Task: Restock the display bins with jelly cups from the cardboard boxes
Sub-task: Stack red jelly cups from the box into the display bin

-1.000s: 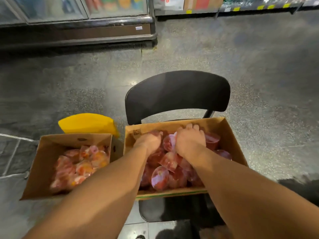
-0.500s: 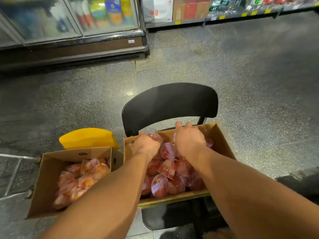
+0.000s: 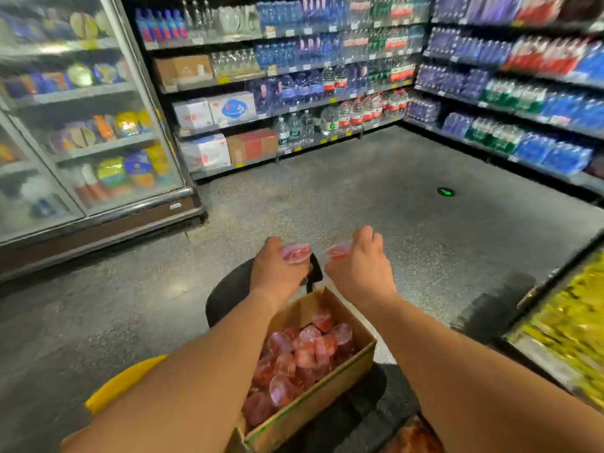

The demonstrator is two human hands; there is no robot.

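Jelly cups [image 3: 295,361] fill a cardboard box [image 3: 313,403] on speckled floor [image 3: 376,197].

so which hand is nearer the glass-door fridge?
Left. The left hand, holding a red jelly cup, is on the side of the glass-door fridge; the right hand is farther right, away from it.

Red jelly cups [image 3: 304,358] fill the open cardboard box [image 3: 313,403], piled loosely.
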